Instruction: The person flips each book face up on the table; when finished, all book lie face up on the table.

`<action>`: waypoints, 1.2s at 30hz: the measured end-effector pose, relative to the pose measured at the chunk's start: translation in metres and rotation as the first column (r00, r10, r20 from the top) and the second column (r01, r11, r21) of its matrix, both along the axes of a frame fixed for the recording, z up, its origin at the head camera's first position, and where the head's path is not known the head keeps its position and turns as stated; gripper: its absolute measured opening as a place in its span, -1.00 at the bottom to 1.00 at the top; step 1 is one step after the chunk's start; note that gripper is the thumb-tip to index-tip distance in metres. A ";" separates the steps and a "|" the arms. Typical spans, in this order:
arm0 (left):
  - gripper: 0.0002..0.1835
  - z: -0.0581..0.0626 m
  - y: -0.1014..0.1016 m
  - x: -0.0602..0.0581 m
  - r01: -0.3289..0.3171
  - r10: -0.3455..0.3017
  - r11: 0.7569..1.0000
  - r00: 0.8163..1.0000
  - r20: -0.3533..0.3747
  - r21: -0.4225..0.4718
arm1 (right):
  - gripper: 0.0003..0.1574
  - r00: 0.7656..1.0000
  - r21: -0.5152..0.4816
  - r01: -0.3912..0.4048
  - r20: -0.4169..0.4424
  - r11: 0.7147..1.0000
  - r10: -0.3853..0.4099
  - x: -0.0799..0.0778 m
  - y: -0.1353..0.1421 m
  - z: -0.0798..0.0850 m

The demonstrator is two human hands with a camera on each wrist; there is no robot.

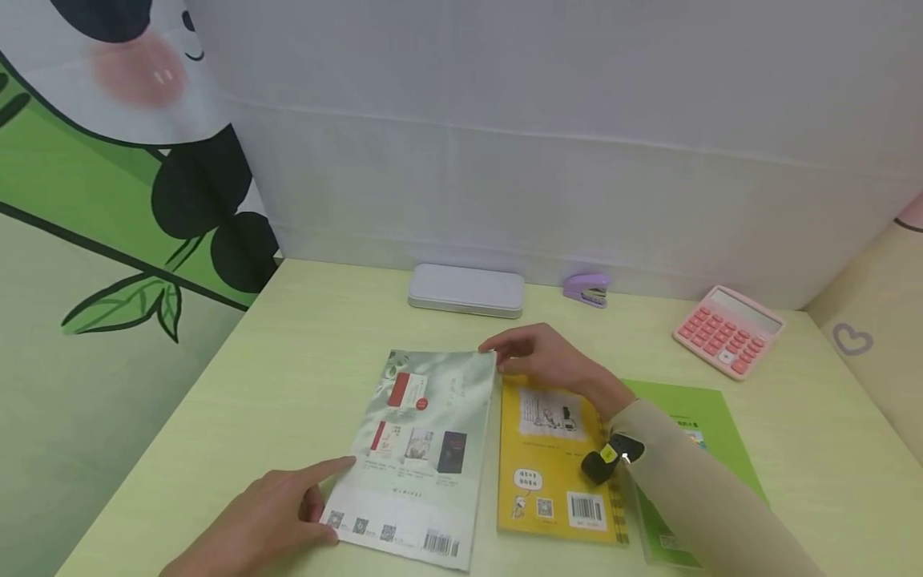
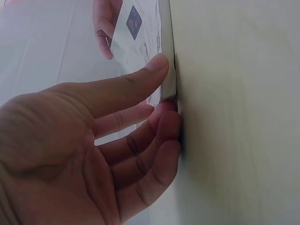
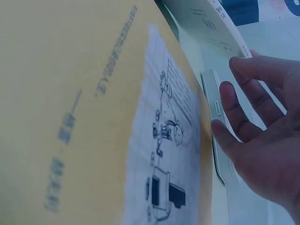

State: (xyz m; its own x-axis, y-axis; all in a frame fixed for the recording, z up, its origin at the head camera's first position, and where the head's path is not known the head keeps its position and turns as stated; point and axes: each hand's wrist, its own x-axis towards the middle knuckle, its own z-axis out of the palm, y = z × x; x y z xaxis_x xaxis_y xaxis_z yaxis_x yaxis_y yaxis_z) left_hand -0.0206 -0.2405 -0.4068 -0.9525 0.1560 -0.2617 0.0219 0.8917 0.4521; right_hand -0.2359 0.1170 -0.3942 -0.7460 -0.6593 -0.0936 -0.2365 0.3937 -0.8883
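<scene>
Pinching the pale-covered book (image 1: 414,461), the left grip (image 1: 267,509) holds its near-left corner, the right grip (image 1: 544,355) its far-right one. It is just left of a yellow book (image 1: 548,457) on the worktop (image 1: 231,401), a grey case (image 1: 466,289) beyond.

The pale book (image 1: 420,461) has a smooth paper cover, the calculator (image 1: 728,332) looks plastic, the backdrop (image 1: 577,200) creased cloth.

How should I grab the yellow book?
Likely best: mid near edge, coming from the near side, thumb on top, fingers worked underneath. The yellow book lies flat and that edge faces bare table. The pale book is close on its left, the green book on its right, and the right hand blocks part of the far edge.
</scene>
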 end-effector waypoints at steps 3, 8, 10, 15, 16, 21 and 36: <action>-0.11 0.000 -0.002 -0.001 0.015 -0.015 1.000 1.000 -0.006 0.017 | -0.55 1.000 -0.017 -0.009 0.011 1.000 0.009 -0.001 0.000 0.000; -0.12 0.000 -0.004 -0.003 0.025 -0.025 0.999 1.000 -0.002 0.046 | -0.53 0.999 -0.041 -0.019 0.034 0.999 0.021 -0.002 -0.001 0.001; -0.12 0.000 -0.004 -0.003 0.034 -0.033 0.998 0.999 -0.004 0.055 | -0.54 0.999 -0.045 -0.016 0.043 0.999 0.018 -0.002 -0.002 0.001; -0.11 -0.001 -0.005 -0.005 0.028 -0.029 0.998 0.999 0.013 0.061 | -0.56 0.998 -0.059 -0.009 0.058 0.998 0.013 -0.003 -0.003 0.001; -0.11 -0.001 -0.005 -0.005 0.023 -0.025 0.998 1.000 0.018 0.060 | -0.56 0.998 -0.066 -0.011 0.062 0.998 0.015 -0.003 -0.003 0.001; -0.11 -0.002 -0.001 -0.006 -0.025 0.022 0.999 0.998 0.063 0.047 | -0.57 0.993 -0.109 -0.035 0.104 0.993 0.047 -0.003 -0.003 0.000; -0.11 -0.006 -0.005 -0.005 0.036 -0.037 0.997 0.999 0.016 0.067 | -0.50 0.974 -0.124 -0.120 0.178 0.985 0.141 -0.009 -0.007 -0.007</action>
